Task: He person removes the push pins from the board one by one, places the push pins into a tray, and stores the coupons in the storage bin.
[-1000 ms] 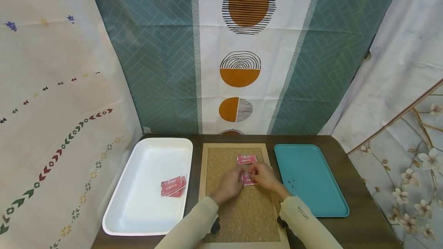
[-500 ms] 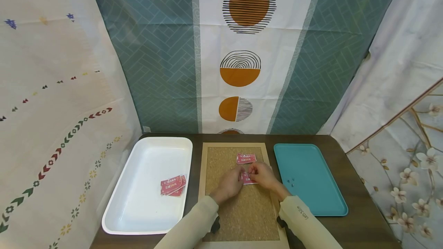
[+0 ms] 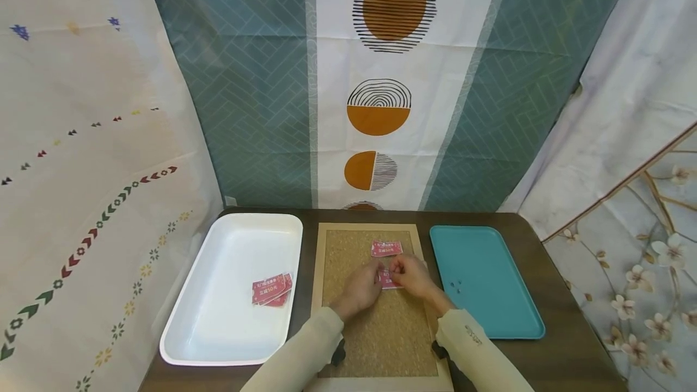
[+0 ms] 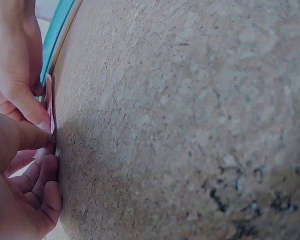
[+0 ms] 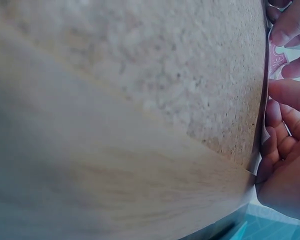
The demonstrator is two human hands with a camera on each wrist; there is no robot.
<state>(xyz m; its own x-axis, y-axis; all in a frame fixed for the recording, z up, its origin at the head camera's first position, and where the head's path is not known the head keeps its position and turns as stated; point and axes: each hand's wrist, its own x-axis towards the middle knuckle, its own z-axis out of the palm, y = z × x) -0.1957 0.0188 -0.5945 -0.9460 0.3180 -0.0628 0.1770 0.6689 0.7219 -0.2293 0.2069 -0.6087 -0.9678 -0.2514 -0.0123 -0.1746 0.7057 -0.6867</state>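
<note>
A: At far left on the desk (image 3: pixel 305 283), I have the white tray (image 3: pixel 218 313); several red cards (image 3: pixel 269 288) overlap near its right wall. What follows?

B: At centre, the wood-framed cork board (image 3: pixel 381 343). Upon it I find the left hand (image 3: pixel 359 288), thumb and finger pinching the left end of the lower card (image 3: pixel 389 284).

A: And the upper card (image 3: pixel 386 249)?

B: On the cork just beyond the lower card, farther from the person, its red printed face upward.

A: The state of the right hand (image 3: pixel 416 277)?

B: Thumb and forefinger meet over the lower card, the remaining fingers curled. Even from the wrist feeds, I cannot tell what they pinch.

A: Rightmost, then, I note the teal tray (image 3: pixel 490 283), beside the board.

B: Near its left edge I see a cluster of small pieces (image 3: pixel 456 287), too small for me to identify.
</note>
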